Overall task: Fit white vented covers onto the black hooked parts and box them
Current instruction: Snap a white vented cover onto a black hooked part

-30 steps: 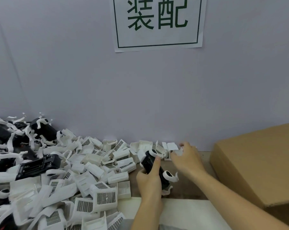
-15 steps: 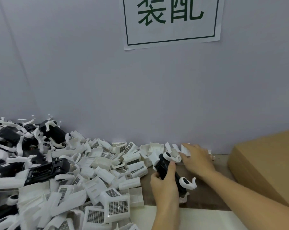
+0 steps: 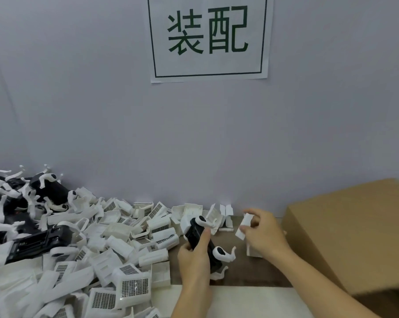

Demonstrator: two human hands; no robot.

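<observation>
- Cardboard box [image 3: 345,230] sits at the right, closed flap toward us; nothing we can see is boxed yet.
- Heap of white vented covers [image 3: 116,249] fills the left of the table [image 3: 258,269], with more black hooked parts [image 3: 33,243] mixed in at the far left.
- We read the step as cover just picked, about to be fitted.
- Left hand [image 3: 195,255] grips one black hooked part [image 3: 202,242], fingers curled round its body, thumb on top; its white hooks stick out to the right.
- Right hand [image 3: 262,232] pinches a white cover [image 3: 245,227] between thumb and fingertips, held off the table.
- Cover is near the black part's right, not touching.
- Next, as we judge it: turn the cover to match the part, bring the two together, press until seated. Cover's orientation can't be told from here.
</observation>
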